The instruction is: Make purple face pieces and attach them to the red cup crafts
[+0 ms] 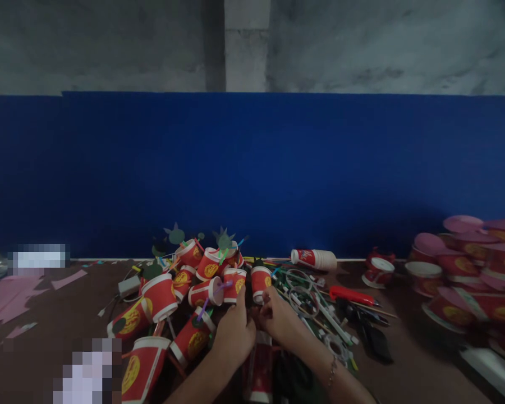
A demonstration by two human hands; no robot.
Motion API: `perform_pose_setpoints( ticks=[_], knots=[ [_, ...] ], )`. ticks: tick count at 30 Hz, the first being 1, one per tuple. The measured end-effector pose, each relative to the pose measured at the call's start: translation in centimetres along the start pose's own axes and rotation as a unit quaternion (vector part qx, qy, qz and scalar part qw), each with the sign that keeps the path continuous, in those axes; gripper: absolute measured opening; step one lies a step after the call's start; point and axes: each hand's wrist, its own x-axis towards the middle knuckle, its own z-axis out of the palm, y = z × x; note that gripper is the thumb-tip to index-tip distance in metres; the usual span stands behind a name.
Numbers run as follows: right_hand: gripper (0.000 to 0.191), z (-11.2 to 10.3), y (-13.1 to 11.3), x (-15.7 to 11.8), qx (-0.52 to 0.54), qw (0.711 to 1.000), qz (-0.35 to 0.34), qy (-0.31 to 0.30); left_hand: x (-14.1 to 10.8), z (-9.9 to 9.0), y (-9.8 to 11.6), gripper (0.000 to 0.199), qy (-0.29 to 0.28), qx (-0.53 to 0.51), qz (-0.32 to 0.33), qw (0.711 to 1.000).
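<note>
My left hand (234,332) is at the front middle of the table, its index finger stretched up and its other fingers curled in. Beside it my right hand (281,318) has its fingers bent together in a pinch. Whatever lies between the fingertips is too small and dark to make out. Just beyond the hands stands a red paper cup (261,282) with a yellow print and a blue straw piece. Another red paper cup (258,365) lies below, between my forearms. To the left, several red cups (160,297) with straw pieces and green paper leaves are heaped.
Loose straws and cable ties (315,303) lie right of my hands, with a red utility knife (353,295) and black scissors (372,334). A stack of cups (315,259) lies at the back. More cups (463,264) pile up far right. Pink paper (8,297) lies left.
</note>
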Motion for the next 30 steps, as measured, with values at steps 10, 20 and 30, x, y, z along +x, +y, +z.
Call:
perform_pose_setpoints(
  ticks=[10,20,30],
  knots=[
    [0.018,-2.9,-2.4,-0.3,0.175,0.984,-0.005,0.038,0.9,0.4,0.8,0.053,0.119,-0.39,0.009,0.913],
    [0.018,-2.3,-2.3,-0.3,0.115,0.991,-0.026,0.07,0.4,0.0,1.3,0.049,0.121,-0.392,0.019,0.912],
    [0.015,-2.2,-2.6,-0.6,0.1,0.989,-0.04,0.1,0.3,-0.1,1.4,0.049,0.115,-0.381,0.043,0.916]
  ],
)
